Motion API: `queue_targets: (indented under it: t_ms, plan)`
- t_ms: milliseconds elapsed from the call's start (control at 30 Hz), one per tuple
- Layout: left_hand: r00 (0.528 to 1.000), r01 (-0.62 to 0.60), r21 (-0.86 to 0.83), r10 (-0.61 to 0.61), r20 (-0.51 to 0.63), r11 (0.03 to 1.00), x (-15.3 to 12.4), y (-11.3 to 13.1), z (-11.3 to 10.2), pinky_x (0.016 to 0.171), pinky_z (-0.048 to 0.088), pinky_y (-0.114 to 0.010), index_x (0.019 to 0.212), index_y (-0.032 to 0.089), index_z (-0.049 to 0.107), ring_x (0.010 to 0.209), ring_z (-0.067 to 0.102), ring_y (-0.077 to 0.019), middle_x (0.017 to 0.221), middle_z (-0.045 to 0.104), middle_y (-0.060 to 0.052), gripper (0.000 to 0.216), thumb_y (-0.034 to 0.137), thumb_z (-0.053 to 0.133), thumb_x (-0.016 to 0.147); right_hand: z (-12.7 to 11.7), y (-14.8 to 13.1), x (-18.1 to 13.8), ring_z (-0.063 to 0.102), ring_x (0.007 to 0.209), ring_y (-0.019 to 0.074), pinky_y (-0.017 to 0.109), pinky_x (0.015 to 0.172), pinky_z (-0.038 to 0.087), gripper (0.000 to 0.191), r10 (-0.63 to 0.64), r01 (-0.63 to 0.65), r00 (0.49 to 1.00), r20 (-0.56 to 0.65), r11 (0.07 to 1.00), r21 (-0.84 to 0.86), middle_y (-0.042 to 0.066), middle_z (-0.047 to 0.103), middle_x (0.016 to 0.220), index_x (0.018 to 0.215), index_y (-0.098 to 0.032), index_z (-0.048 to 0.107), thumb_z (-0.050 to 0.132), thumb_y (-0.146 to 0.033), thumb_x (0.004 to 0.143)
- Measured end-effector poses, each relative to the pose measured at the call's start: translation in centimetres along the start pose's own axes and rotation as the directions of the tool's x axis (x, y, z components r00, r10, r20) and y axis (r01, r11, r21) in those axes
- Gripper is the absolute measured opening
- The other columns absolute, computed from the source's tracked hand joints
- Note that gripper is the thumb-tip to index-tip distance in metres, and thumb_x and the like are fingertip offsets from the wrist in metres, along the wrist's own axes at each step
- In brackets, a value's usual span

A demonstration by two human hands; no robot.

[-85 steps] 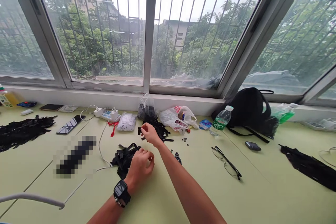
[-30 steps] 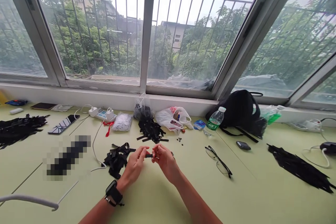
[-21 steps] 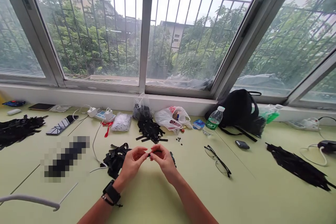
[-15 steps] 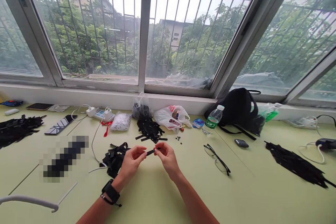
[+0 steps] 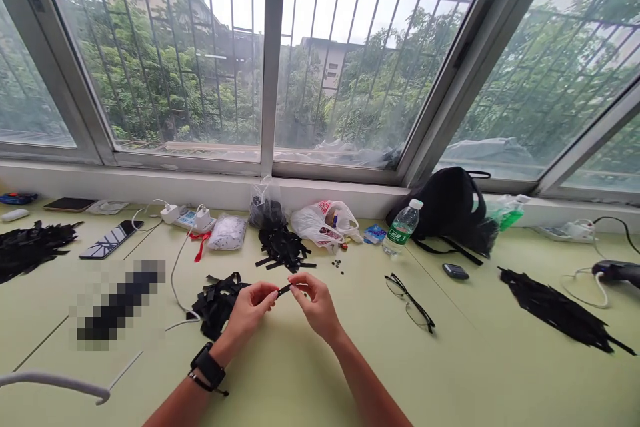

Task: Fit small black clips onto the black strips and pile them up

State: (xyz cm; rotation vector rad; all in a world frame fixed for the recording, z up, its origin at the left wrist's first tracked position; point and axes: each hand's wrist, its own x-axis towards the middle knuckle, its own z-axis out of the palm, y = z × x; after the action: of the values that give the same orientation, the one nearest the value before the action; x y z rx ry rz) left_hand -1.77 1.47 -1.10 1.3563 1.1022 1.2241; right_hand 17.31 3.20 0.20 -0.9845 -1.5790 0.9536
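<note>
A short black strip point(image 5: 285, 289) is held between both hands above the green table point(image 5: 450, 373). My left hand point(image 5: 249, 309), with a black watch on its wrist, pinches the strip's left end. My right hand point(image 5: 316, 303) pinches its right end with thumb and fingers. Just left of my left hand lies a heap of black strips point(image 5: 215, 295). A second pile of black strips point(image 5: 281, 247) lies further back, in front of a dark plastic bag point(image 5: 263, 208).
Glasses point(image 5: 409, 302) lie right of my hands. A water bottle point(image 5: 401, 227), black backpack point(image 5: 453, 203), white shopping bag point(image 5: 320, 223), phone point(image 5: 110, 239), chargers with a white cable point(image 5: 176, 280) and more black strip heaps point(image 5: 555, 307) sit on the table below the window.
My right hand came back from the far pile with a strip and met my left hand near the table's middle. Both now pinch it. The view drifted slightly right.
</note>
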Motion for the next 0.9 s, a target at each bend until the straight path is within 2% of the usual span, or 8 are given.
queue_targets:
  t_ms: [67,133,200,267,500,633,767,900]
  plan:
    - [1.0,0.018,0.004,-0.018,-0.019,1.0,0.1,-0.3,-0.1,0.067,0.055,-0.03,0.092,0.017,0.078,0.071,0.068,-0.019,0.078,0.075,-0.005,0.037,0.052,0.077,0.079,-1.1,0.4,0.4,0.066,0.097,0.0255,0.04,0.09,0.054,0.016,-0.048,0.03,0.995,-0.09,0.981,-0.192,0.008,0.071,0.102,0.1,-0.023,0.07,0.061,-0.032,0.092]
    - [0.999,0.034,-0.004,-0.034,-0.037,0.999,0.2,-0.6,-0.2,0.068,0.055,-0.031,0.093,0.016,0.078,0.072,0.069,-0.0196,0.078,0.075,-0.005,0.037,0.05,0.078,0.077,-2.3,0.8,0.6,0.064,0.098,0.0271,0.041,0.092,0.049,0.012,-0.092,0.022,0.986,-0.139,0.897,-0.441,0.008,0.071,0.099,0.096,-0.023,0.07,0.06,-0.027,0.09]
    - [0.998,0.038,-0.013,-0.039,-0.056,0.999,0.2,-0.7,-0.3,0.068,0.055,-0.031,0.092,0.016,0.078,0.071,0.069,-0.0196,0.079,0.076,-0.006,0.034,0.046,0.079,0.076,-3.4,1.2,0.7,0.062,0.099,0.0285,0.042,0.093,0.044,0.009,-0.095,-0.012,0.986,-0.137,0.78,-0.626,0.008,0.071,0.095,0.088,-0.023,0.069,0.06,-0.023,0.087]
    - [0.997,0.037,-0.003,-0.037,-0.071,0.999,0.2,-0.7,-0.4,0.066,0.055,-0.03,0.091,0.016,0.078,0.07,0.069,-0.0194,0.077,0.076,-0.005,0.032,0.044,0.078,0.076,-4.1,1.4,0.7,0.06,0.099,0.0286,0.041,0.091,0.042,0.01,-0.072,-0.031,0.991,-0.114,0.699,-0.715,0.008,0.07,0.094,0.083,-0.023,0.069,0.06,-0.02,0.086]
    - [0.996,0.036,0.005,-0.036,-0.08,0.999,0.0,-0.4,-0.2,0.063,0.056,-0.029,0.093,0.016,0.076,0.073,0.072,-0.0189,0.09,0.076,-0.007,0.028,0.041,0.072,0.082,-3.9,1.3,0.2,0.059,0.095,0.0249,0.04,0.088,0.035,0.012,0.046,-0.005,0.998,0.034,0.663,-0.749,0.005,0.07,0.095,0.079,-0.025,0.072,0.065,-0.019,0.086]
    - [0.996,0.036,-0.01,-0.037,-0.08,0.999,0.0,-0.3,-0.2,0.063,0.058,-0.029,0.098,0.016,0.074,0.073,0.072,-0.0194,0.093,0.075,-0.007,0.035,0.046,0.075,0.082,-3.6,1.1,0.0,0.058,0.095,0.0245,0.042,0.091,0.034,0.013,0.078,-0.01,0.995,0.055,0.659,-0.752,0.005,0.069,0.095,0.08,-0.024,0.072,0.063,-0.018,0.088]
    - [0.996,0.015,0.011,-0.014,-0.083,1.0,0.0,-0.1,-0.3,0.066,0.059,-0.031,0.099,0.015,0.074,0.075,0.073,-0.021,0.087,0.075,-0.007,0.036,0.045,0.079,0.08,-2.8,0.6,-0.3,0.058,0.097,0.0239,0.041,0.092,0.034,0.013,0.089,0.001,0.992,0.087,0.694,-0.72,0.003,0.069,0.096,0.081,-0.023,0.071,0.062,-0.018,0.09]
    - [0.995,-0.015,0.03,0.018,-0.101,0.999,-0.1,0.1,-0.3,0.067,0.059,-0.031,0.099,0.016,0.075,0.074,0.073,-0.0207,0.088,0.076,-0.008,0.034,0.045,0.079,0.08,-1.7,0.1,-0.7,0.058,0.101,0.0236,0.04,0.093,0.036,0.01,0.068,0.101,0.972,0.227,0.747,-0.657,0.001,0.069,0.097,0.085,-0.026,0.071,0.066,-0.02,0.09]
